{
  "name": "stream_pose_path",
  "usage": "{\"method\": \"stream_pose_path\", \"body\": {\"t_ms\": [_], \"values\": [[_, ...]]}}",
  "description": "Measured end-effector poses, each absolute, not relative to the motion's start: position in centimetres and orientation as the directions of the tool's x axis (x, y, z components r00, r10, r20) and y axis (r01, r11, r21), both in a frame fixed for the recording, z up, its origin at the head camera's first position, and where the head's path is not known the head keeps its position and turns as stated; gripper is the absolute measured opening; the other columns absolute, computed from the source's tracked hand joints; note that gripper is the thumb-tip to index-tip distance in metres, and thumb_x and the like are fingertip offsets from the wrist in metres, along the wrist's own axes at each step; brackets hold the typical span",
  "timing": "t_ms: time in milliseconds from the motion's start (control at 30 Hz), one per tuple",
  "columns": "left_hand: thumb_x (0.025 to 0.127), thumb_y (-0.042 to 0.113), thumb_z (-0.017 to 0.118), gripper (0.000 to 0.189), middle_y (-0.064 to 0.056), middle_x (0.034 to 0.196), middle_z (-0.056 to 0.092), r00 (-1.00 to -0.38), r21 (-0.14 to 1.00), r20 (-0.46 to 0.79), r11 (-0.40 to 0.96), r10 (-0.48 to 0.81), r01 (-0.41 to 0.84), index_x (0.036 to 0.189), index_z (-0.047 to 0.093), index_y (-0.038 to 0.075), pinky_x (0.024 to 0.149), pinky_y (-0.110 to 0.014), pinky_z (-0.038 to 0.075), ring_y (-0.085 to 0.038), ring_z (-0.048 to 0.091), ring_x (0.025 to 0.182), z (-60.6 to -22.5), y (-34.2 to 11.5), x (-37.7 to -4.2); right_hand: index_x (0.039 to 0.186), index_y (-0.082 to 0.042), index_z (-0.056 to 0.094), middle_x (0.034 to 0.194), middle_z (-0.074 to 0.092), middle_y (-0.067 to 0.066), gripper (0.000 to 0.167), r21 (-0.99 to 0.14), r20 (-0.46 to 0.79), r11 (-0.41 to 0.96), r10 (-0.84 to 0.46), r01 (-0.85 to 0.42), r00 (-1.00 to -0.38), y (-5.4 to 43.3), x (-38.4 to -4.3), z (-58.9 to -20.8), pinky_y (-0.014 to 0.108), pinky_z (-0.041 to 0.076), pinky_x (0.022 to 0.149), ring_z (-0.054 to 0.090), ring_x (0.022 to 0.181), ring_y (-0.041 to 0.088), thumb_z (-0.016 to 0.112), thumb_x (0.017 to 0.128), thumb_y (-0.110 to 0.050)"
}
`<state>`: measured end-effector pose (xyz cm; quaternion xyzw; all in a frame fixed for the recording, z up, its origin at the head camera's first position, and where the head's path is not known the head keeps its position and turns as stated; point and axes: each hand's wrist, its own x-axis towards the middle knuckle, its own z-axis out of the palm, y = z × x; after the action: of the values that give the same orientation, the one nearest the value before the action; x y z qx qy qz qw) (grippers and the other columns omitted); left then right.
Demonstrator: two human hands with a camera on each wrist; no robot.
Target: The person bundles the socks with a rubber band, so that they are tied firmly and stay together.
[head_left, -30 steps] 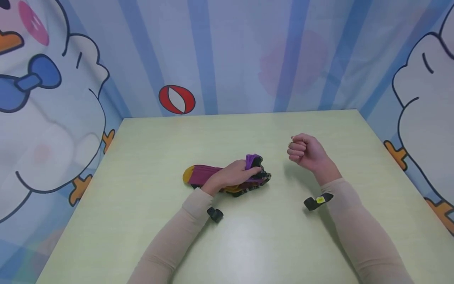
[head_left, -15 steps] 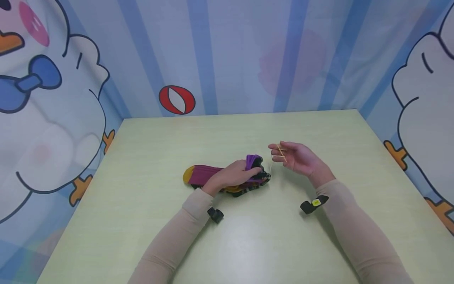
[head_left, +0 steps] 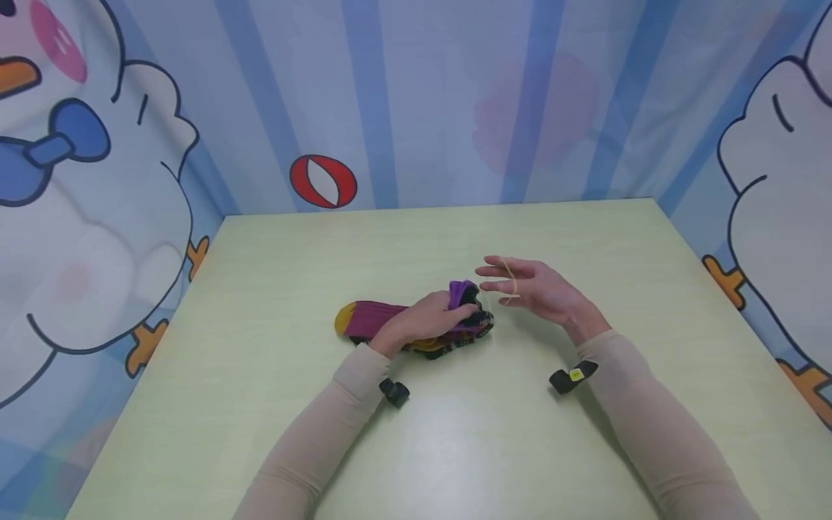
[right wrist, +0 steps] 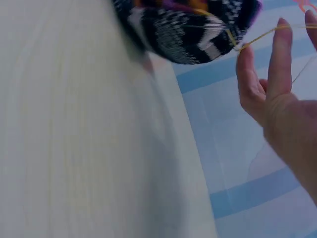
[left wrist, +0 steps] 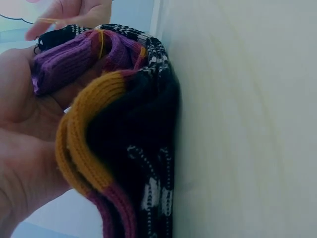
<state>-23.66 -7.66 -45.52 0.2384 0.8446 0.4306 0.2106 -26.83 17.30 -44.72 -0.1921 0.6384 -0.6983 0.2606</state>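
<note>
A bundle of knitted socks (head_left: 373,316), maroon with mustard toes plus black-and-white patterned parts, lies on the table. My left hand (head_left: 425,318) grips it near its right end, thumb on top, beside a purple cuff (left wrist: 64,69). A thin yellow rubber band (head_left: 515,280) loops over the spread, nearly straight fingers of my right hand (head_left: 544,290), just right of the bundle. In the right wrist view, the band (right wrist: 260,37) stretches from the socks to those fingers. The left wrist view shows a yellow strand (left wrist: 101,44) across the purple knit.
The pale table (head_left: 292,433) extends around both arms. Behind it hangs a striped blue backdrop (head_left: 442,108) with printed cartoon figures. Small black cameras (head_left: 394,393) sit at both wrists.
My right hand has moved left toward the socks, from curled fingers to spread ones, with the rubber band now showing across them. My left hand has stayed on the bundle.
</note>
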Motion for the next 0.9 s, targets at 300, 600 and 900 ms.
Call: {"method": "stream_pose_path", "body": {"t_ms": [300, 600, 900], "values": [[0.104, 0.042, 0.049, 0.041, -0.003, 0.071, 0.049, -0.798, 0.860, -0.167, 0.482, 0.579, 0.169, 0.104, 0.058, 0.003, 0.053, -0.028, 0.039, -0.015, 0.046, 0.057, -45.6, -7.8, -23.8, 0.155, -0.007, 0.034, 0.144, 0.049, 0.013, 0.081, -0.983, 0.112, 0.069, -0.518, -0.172, -0.848, 14.9, -25.1, -43.8, 0.029, 0.048, 0.097, 0.051, 0.130, 0.026, 0.078, 0.087, -0.007], [0.104, 0.042, 0.048, 0.041, -0.006, 0.076, 0.057, -0.799, 0.879, -0.191, 0.462, 0.570, 0.119, 0.103, 0.062, 0.003, 0.053, -0.029, 0.042, -0.017, 0.049, 0.060, -45.5, -8.0, -24.0, 0.157, -0.009, 0.028, 0.151, 0.032, 0.014, 0.099, -0.951, 0.160, 0.099, -0.654, -0.293, -0.740, 15.6, -24.4, -42.5, 0.053, 0.043, 0.102, 0.031, 0.141, 0.037, 0.086, 0.077, -0.006], [0.105, 0.029, 0.045, 0.027, 0.002, 0.067, 0.045, -0.748, 0.817, -0.124, 0.494, 0.652, 0.296, 0.098, 0.052, 0.003, 0.055, -0.027, 0.038, -0.012, 0.041, 0.054, -45.4, -7.4, -23.8, 0.156, -0.002, 0.024, 0.148, 0.027, 0.018, 0.109, -0.737, 0.121, 0.427, -0.678, -0.524, -0.725, 13.8, -23.6, -43.3, 0.054, 0.042, 0.103, 0.034, 0.138, 0.032, 0.091, 0.073, -0.023]]}}
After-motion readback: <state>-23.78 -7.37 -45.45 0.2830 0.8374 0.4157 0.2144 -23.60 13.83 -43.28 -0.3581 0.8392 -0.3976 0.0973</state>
